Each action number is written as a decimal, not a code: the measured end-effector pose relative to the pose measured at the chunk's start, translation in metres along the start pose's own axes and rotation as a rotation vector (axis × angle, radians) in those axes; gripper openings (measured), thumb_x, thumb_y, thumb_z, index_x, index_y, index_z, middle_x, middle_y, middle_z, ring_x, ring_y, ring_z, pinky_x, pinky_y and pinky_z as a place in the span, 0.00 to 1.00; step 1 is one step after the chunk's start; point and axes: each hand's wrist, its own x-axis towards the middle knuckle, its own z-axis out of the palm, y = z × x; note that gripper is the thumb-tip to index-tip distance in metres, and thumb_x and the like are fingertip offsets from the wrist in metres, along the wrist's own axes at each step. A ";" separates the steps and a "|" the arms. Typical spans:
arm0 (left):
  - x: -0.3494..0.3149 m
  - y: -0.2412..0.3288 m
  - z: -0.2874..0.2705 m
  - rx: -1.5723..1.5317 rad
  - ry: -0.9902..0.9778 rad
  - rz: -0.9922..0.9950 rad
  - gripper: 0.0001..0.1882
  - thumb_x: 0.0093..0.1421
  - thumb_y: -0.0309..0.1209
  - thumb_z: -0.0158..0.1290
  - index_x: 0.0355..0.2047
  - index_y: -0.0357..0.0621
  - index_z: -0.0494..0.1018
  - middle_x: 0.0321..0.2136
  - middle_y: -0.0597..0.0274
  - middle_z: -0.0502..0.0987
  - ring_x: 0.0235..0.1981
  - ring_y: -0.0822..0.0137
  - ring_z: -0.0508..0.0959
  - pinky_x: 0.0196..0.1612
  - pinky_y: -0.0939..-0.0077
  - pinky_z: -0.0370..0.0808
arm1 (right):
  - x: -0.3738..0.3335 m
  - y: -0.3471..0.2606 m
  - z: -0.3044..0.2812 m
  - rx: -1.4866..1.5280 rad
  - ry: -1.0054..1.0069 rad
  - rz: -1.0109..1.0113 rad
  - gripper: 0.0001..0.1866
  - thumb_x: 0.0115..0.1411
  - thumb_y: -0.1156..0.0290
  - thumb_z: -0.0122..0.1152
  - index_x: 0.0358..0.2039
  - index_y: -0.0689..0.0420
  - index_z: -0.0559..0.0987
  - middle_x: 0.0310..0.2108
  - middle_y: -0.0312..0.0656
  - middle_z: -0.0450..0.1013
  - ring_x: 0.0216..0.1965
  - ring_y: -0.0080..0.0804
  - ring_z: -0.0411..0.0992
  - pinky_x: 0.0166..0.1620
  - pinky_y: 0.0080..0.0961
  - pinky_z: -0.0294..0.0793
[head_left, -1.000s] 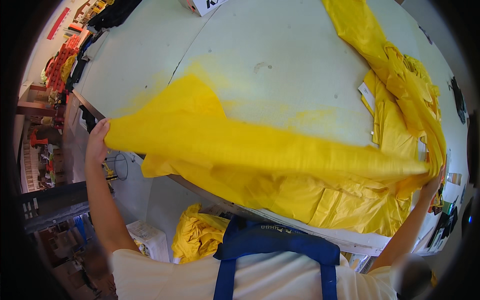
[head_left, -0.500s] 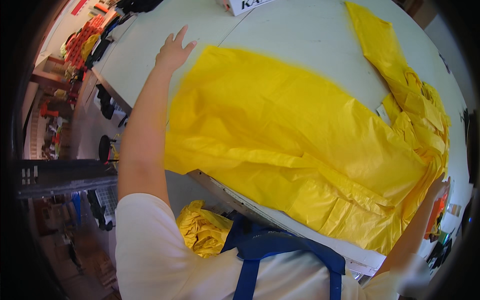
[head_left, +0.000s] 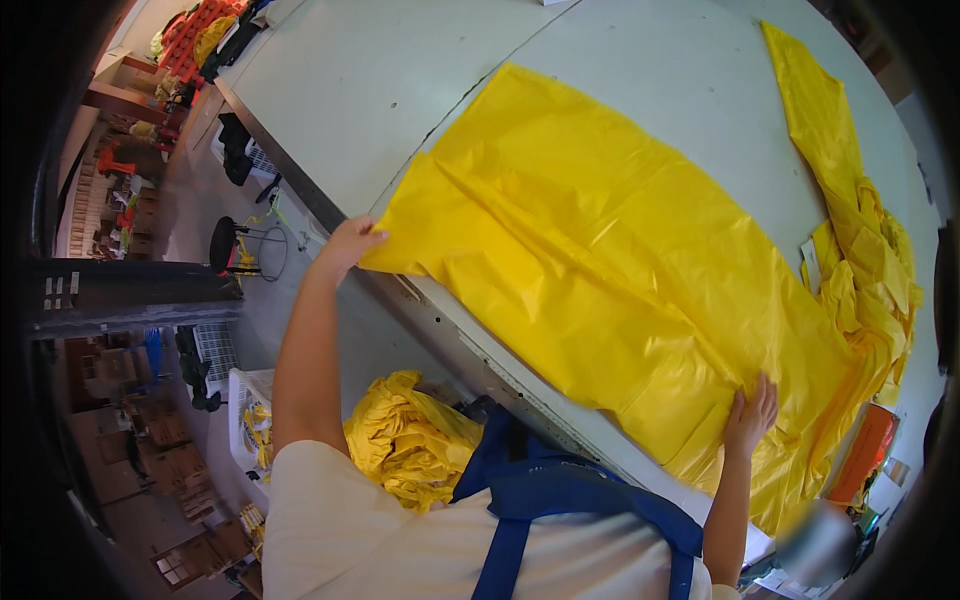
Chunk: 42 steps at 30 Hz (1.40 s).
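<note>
Pale tabletop (head_left: 350, 110) beneath yellow fabric (head_left: 600, 250), black stool (head_left: 222, 246) on grey floor (head_left: 270, 325).

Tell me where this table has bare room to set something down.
The flat, pale tabletop is bare left of the spread, shiny yellow fabric sheet, up to the dark table edge, and between that sheet's far side and the bunched yellow fabric at right. Crowded: the near right, where both fabrics meet beside an oblong orange object.

Textile workshop, broad pale worktable (head_left: 330, 110) spread with yellow fabric (head_left: 600, 240), crumpled yellow heap (head_left: 405, 440) beside it, blue work apron (head_left: 580, 510), round black stool (head_left: 223, 246), brown cartons (head_left: 166, 430)
</note>
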 end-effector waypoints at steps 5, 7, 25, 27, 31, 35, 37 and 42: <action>0.017 0.032 -0.017 -0.160 0.246 0.333 0.12 0.62 0.37 0.50 0.40 0.43 0.72 0.33 0.67 0.75 0.34 0.76 0.72 0.39 0.79 0.69 | 0.020 0.040 0.007 0.251 -0.337 0.083 0.10 0.61 0.65 0.49 0.39 0.56 0.74 0.35 0.41 0.71 0.42 0.40 0.68 0.57 0.38 0.56; 0.032 0.023 -0.027 0.074 0.225 0.018 0.12 0.62 0.37 0.49 0.40 0.43 0.72 0.32 0.69 0.74 0.33 0.76 0.72 0.38 0.81 0.68 | 0.025 0.041 0.008 0.315 -0.293 0.064 0.11 0.63 0.64 0.47 0.38 0.56 0.74 0.35 0.42 0.71 0.41 0.41 0.67 0.52 0.37 0.58; -0.011 -0.030 0.002 -0.274 0.150 -0.294 0.13 0.60 0.34 0.49 0.43 0.40 0.72 0.37 0.63 0.76 0.35 0.66 0.74 0.40 0.71 0.70 | -0.034 -0.023 0.003 -0.002 -0.089 -0.058 0.24 0.59 0.64 0.51 0.55 0.56 0.66 0.55 0.49 0.61 0.56 0.49 0.56 0.58 0.44 0.51; -0.013 -0.013 -0.003 -0.496 0.069 0.028 0.14 0.59 0.29 0.48 0.45 0.43 0.72 0.39 0.63 0.76 0.36 0.66 0.75 0.40 0.72 0.70 | -0.044 -0.024 0.006 -0.024 -0.170 -0.027 0.28 0.58 0.63 0.51 0.59 0.56 0.64 0.60 0.49 0.55 0.61 0.49 0.53 0.62 0.44 0.47; 0.002 -0.016 -0.035 0.225 0.155 -0.145 0.18 0.54 0.24 0.47 0.47 0.42 0.72 0.43 0.55 0.77 0.41 0.62 0.76 0.45 0.71 0.71 | -0.057 -0.009 0.014 -0.024 -0.211 0.028 0.29 0.58 0.61 0.50 0.60 0.54 0.63 0.62 0.47 0.53 0.62 0.47 0.50 0.63 0.45 0.45; 0.033 -0.018 -0.014 0.571 0.675 0.124 0.24 0.55 0.28 0.49 0.53 0.43 0.65 0.56 0.50 0.65 0.55 0.50 0.65 0.57 0.66 0.61 | -0.059 -0.018 0.011 -0.114 -0.245 0.005 0.29 0.58 0.59 0.49 0.60 0.51 0.63 0.64 0.45 0.51 0.64 0.46 0.49 0.63 0.48 0.42; 0.044 0.035 0.045 0.711 0.610 0.652 0.27 0.57 0.35 0.50 0.57 0.47 0.62 0.60 0.53 0.59 0.60 0.50 0.58 0.60 0.60 0.57 | -0.063 -0.021 0.010 -0.178 -0.245 -0.003 0.29 0.59 0.58 0.48 0.60 0.50 0.63 0.64 0.44 0.51 0.64 0.46 0.48 0.64 0.49 0.40; 0.076 0.068 0.108 1.356 0.167 0.336 0.31 0.61 0.51 0.42 0.62 0.55 0.56 0.59 0.56 0.60 0.60 0.49 0.60 0.61 0.49 0.53 | -0.065 -0.023 0.009 -0.124 -0.273 -0.035 0.28 0.59 0.57 0.48 0.60 0.48 0.64 0.65 0.43 0.50 0.65 0.46 0.47 0.65 0.50 0.36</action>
